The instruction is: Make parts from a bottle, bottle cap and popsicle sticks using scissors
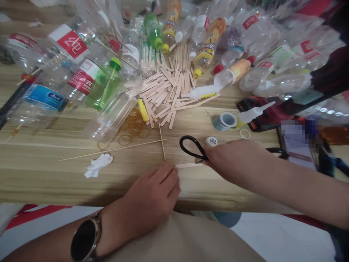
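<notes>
My left hand (pixel 156 191), with a watch on the wrist, is closed near the table's front edge, its fingertips on one end of a wooden craft stick (pixel 187 165). The fingers hide that end of the stick. My right hand (pixel 227 156) is closed around a pair of black-handled scissors (pixel 183 145). One handle loop sticks out to the left of the hand, and a bit of the metal blade meets the stick's right end. A short thin stick (pixel 162 142) lies just beyond my left hand, across the end of a long bamboo skewer (pixel 114 150).
A heap of craft sticks (pixel 163 85) lies at the middle, with plastic bottles (pixel 109 109) on both sides and behind. Rubber bands (pixel 131 127), a crumpled white tissue (pixel 98 163), a thread spool (pixel 225 122), a white cap (pixel 211 141), glue bottles (pixel 204 91) and a red-black power tool (pixel 272 112) lie around.
</notes>
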A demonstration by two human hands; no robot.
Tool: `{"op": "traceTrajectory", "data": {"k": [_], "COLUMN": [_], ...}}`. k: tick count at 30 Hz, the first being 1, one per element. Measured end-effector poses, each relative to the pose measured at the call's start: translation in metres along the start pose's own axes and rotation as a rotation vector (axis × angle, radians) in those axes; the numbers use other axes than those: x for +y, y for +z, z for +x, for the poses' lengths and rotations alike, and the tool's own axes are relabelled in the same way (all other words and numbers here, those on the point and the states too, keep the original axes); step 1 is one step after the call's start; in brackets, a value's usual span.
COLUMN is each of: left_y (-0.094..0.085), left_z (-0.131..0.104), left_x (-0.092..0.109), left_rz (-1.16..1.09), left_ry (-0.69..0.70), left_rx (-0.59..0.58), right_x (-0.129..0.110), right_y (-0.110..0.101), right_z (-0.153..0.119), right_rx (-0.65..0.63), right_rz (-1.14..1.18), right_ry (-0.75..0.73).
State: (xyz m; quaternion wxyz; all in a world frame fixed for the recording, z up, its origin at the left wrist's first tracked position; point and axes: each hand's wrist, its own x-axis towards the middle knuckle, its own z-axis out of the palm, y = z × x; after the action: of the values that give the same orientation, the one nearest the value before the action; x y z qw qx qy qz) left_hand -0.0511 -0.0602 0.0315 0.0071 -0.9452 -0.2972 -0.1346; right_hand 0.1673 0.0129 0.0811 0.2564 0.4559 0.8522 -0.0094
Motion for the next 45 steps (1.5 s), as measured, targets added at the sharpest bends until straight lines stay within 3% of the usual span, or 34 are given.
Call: {"op": "traceTrajectory", "data": {"k": [7,11,14,22,33,38,41,42,45], "left_y": [0.012,0.022,0.026,0.024,0.023,0.01,0.001,-0.001,-0.003], "left_z": [0.02,0.026,0.025,0.027,0.026,0.016,0.005,0.0,-0.012], "left_x": [0.008,0.011,0.012,0.011,0.012,0.008,0.006,0.005,0.003], "left_rz": [0.003,0.04,0.04,0.017,0.018,-0.052,-0.078,-0.078,-0.084], "left_ry": [0.072,0.065,0.068,0.063,0.053,0.081,0.021,-0.005,-0.079], "left_rx": [-0.151,-0.21,-0.183,-0.19,-0.18,-0.153,-0.08,-0.051,0.014], "right_x": [-0.006,-0.005,-0.002,-0.001,-0.009,-0.014,-0.02,-0.022,-0.028], "right_y": [-0.032,-0.031,-0.025,-0.02,-0.022,-0.016,-0.001,0.006,0.027], "right_z": [0.018,0.013,0.009,0.003,0.004,-0.005,-0.016,-0.02,-0.034], "right_rx": [-0.227,-0.199,-0.144,-0.093,-0.142,-0.089,-0.052,-0.001,0.332], "right_rz": [-0.012,-0.022,-0.034,-0.055,-0.101,-0.12,-0.133,-0.154,-0.289], "right_ry": [-0.044,-0.055,-0.037,-0.026,-0.029,-0.071,-0.115,-0.13,-0.176]}}
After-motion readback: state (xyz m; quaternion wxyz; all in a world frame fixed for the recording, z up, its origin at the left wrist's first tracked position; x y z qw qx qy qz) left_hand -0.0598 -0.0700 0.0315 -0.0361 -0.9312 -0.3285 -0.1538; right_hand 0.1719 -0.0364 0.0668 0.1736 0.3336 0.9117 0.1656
